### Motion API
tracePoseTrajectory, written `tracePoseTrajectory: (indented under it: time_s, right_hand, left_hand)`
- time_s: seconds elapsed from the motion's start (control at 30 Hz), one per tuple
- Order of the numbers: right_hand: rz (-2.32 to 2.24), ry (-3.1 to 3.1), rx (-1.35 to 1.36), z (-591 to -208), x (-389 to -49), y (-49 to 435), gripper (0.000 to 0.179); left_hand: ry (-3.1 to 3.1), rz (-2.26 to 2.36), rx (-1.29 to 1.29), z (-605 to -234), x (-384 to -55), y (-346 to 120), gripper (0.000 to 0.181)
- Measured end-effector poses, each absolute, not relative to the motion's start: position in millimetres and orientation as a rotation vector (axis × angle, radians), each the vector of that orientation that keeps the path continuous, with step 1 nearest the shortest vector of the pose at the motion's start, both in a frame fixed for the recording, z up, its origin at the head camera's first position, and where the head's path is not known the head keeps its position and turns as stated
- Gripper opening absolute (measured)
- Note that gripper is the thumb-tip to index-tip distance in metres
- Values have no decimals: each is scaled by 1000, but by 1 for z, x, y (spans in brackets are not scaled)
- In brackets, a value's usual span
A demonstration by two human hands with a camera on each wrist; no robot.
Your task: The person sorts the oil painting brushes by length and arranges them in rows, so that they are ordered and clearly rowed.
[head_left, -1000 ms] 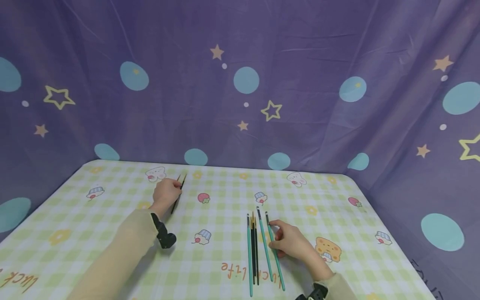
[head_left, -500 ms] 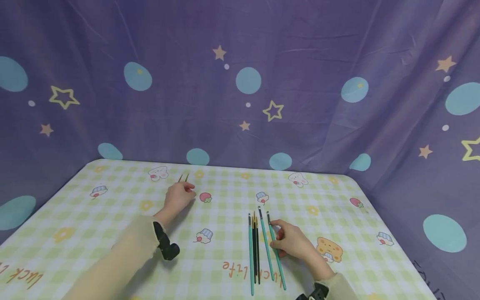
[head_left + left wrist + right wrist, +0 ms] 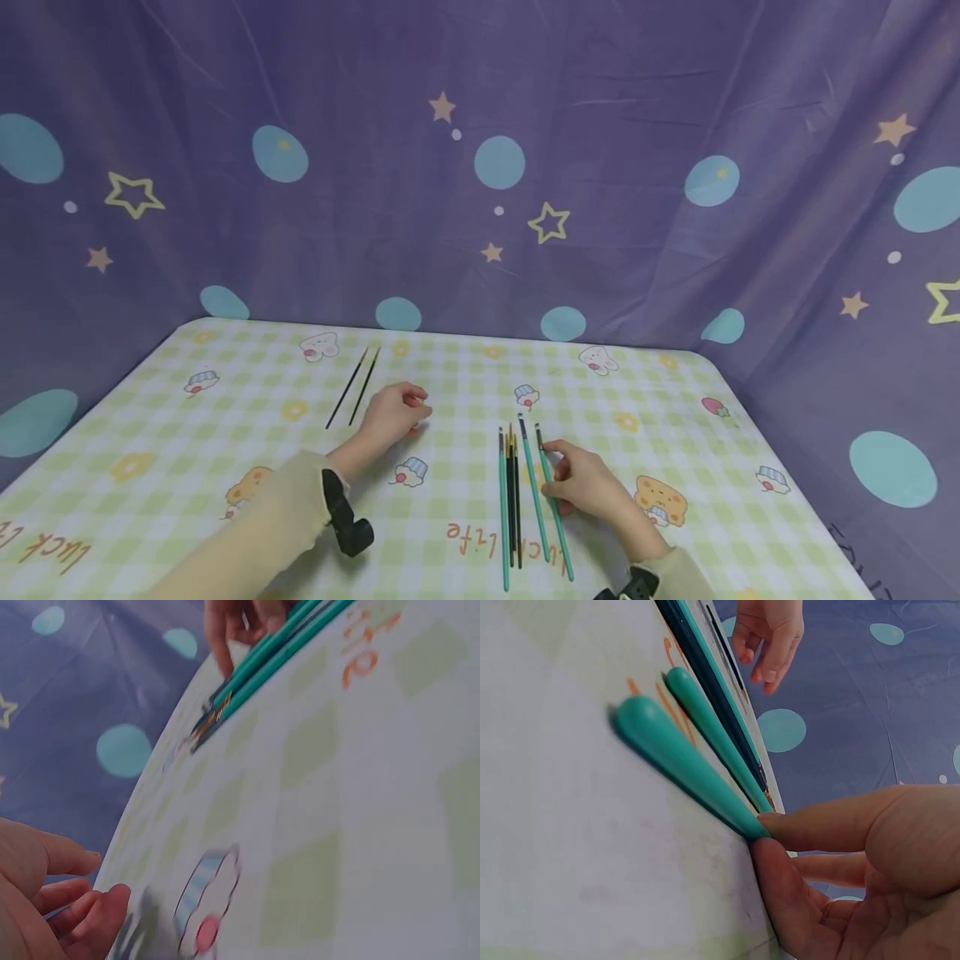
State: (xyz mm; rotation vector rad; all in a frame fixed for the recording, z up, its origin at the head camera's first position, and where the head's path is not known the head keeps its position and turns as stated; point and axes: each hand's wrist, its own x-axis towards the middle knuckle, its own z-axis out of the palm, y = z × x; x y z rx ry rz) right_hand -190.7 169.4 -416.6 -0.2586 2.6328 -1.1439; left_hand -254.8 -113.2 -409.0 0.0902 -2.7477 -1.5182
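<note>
Lettering: orange "Life" [image 3: 470,540] is lying upside down on the tablecloth [image 3: 675,433], the neighbouring word [image 3: 532,549] partly hiding under a teal-and-black brush group [image 3: 504,508]. Right hand [image 3: 585,483]: I am pinching the rightmost teal brush [image 3: 561,533] between thumb and finger, just beside that group. Left hand [image 3: 392,414]: my fingers are curving loosely, empty, to the right of two thin black brushes [image 3: 364,388]. Surface: green-and-white check, displaying cupcakes [image 3: 411,472] and flowers [image 3: 133,467]. Room: a purple curtain [image 3: 600,67] is hanging behind, bearing turquoise ovals [image 3: 499,162] and stars [image 3: 443,107].

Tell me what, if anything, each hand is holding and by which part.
The right hand pinches the rightmost teal brush by its handle, toward the bristle end. The left hand holds nothing.
</note>
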Motion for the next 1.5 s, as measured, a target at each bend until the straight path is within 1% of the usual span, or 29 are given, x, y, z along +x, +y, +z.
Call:
tracePoseTrajectory:
  time_s: [0.23, 0.57, 0.77, 0.9, 1.13, 1.37, 1.5]
  right_hand:
    - [-1156, 2625, -255, -417, -191, 168, 60]
    - [-1144, 2630, -236, -419, -191, 169, 60]
    - [-1137, 2633, -232, -419, -192, 170, 60]
    - [-1136, 2634, -237, -418, -192, 170, 60]
    - [-1156, 2617, -246, -419, -192, 170, 60]
    - [-1160, 2611, -248, -419, -192, 170, 59]
    - [-1159, 2612, -237, -419, -192, 170, 59]
  left_hand:
    - [-2742, -1626, 16, -411, -238, -91, 26]
    - [-2708, -1856, -96, -417, -221, -61, 22]
    - [-2707, -1979, -127, -418, -210, -46, 25]
    - [-2719, -2006, -93, -418, -203, -38, 26]
    - [-2745, -1984, -13, -419, -195, -27, 28]
    - [-2832, -1815, -84, -420, -186, -19, 35]
    - [-2869, -1703, -109, -420, -185, -17, 36]
